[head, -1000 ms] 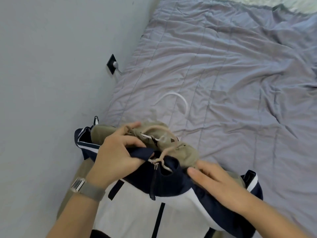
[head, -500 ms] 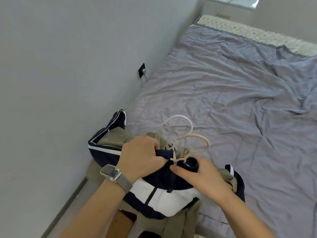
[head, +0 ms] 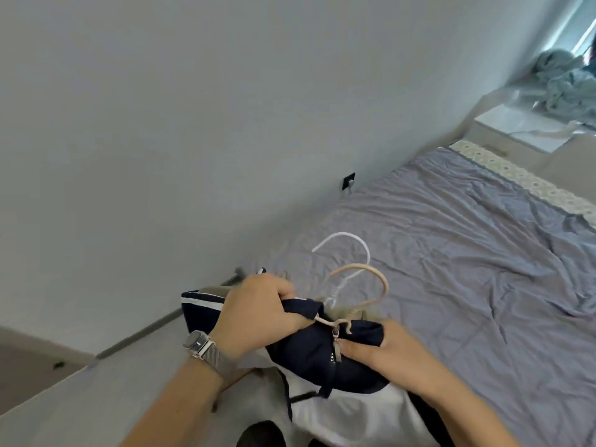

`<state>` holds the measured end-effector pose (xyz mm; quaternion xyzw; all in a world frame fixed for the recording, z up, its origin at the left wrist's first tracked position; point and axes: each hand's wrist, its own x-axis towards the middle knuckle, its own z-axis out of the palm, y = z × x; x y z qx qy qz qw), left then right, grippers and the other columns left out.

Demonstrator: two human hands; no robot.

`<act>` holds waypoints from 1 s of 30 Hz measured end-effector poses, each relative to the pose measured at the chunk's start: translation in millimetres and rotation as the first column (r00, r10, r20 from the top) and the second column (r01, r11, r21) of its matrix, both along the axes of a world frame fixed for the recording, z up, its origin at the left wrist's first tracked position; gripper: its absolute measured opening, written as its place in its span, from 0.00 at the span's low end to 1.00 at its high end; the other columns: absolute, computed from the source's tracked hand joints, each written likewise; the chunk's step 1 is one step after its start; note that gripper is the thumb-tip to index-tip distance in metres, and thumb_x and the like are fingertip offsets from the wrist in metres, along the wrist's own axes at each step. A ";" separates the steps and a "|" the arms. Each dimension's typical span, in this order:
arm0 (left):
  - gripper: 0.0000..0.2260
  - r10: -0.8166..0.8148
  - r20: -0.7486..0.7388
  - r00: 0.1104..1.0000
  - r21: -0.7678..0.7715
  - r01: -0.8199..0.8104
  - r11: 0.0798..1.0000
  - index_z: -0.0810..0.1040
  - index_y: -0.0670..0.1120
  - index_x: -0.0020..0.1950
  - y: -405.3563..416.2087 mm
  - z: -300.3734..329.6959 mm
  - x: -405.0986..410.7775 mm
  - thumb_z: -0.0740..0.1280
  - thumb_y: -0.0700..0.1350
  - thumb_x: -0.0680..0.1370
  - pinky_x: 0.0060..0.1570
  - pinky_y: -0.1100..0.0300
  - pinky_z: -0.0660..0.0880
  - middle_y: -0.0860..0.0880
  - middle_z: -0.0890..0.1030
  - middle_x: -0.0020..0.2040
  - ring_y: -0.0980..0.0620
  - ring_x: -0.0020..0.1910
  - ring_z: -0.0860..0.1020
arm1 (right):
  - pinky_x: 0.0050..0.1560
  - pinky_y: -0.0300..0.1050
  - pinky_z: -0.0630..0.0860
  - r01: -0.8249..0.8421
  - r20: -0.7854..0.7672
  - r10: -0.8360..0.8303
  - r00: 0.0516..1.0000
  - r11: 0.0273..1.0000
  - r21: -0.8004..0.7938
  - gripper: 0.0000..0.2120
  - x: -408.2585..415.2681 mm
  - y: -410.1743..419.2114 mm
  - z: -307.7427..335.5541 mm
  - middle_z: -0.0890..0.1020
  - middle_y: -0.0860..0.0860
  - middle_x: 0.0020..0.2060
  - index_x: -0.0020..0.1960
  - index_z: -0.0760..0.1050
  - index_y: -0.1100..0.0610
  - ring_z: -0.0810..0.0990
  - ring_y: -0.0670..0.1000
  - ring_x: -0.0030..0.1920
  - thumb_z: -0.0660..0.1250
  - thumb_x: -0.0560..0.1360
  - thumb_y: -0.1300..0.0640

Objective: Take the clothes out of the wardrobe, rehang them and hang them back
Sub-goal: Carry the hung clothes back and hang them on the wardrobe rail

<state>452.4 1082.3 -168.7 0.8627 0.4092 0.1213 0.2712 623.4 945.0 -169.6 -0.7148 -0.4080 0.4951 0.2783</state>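
Navy-and-white jacket (head: pixel 309 359): bunched, held at the near edge of the bed (head: pixel 467 253), collar uppermost.
Beige hanger (head: pixel 371 275): hook rising from the collar, just beside the white hanger (head: pixel 351 240) hook.
Left hand (head: pixel 258 312): fingers clamped round collar fabric.
Right hand (head: pixel 383 346): fingers pinching the collar beside the zip pull (head: pixel 337 350).
Khaki garment (head: pixel 342 312): beneath, mostly hidden.

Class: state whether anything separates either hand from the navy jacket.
Nothing visible does. The left hand grips the navy jacket at its collar; the right hand holds it beside the zip.
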 end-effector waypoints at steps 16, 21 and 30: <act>0.24 0.899 0.188 0.396 -0.089 -0.905 0.417 0.64 0.47 0.24 -227.0 87.4 -425.2 0.79 0.49 0.64 0.30 0.58 0.62 0.54 0.64 0.22 0.56 0.25 0.63 | 0.41 0.43 0.76 -0.900 0.127 0.896 0.426 0.405 0.164 0.03 -404.4 14.3 94.4 0.84 0.45 0.33 0.37 0.81 0.38 0.81 0.44 0.39 0.72 0.69 0.44; 0.27 0.942 0.119 0.315 0.101 -0.947 0.304 0.64 0.41 0.26 -291.3 103.0 -444.4 0.74 0.60 0.60 0.29 0.55 0.61 0.48 0.64 0.24 0.54 0.26 0.61 | 0.43 0.45 0.71 -0.928 -0.024 0.937 0.348 0.348 0.131 0.09 -445.6 -24.7 81.3 0.83 0.61 0.46 0.45 0.83 0.53 0.82 0.57 0.49 0.72 0.70 0.48; 0.11 0.923 0.341 -0.180 0.290 -0.913 -0.285 0.78 0.49 0.42 -393.7 105.8 -413.8 0.72 0.53 0.66 0.49 0.66 0.71 0.53 0.72 0.50 0.59 0.49 0.73 | 0.40 0.39 0.74 -0.964 -0.122 0.981 0.151 0.173 0.204 0.13 -498.7 -84.2 106.6 0.82 0.41 0.29 0.30 0.79 0.43 0.80 0.42 0.36 0.74 0.70 0.56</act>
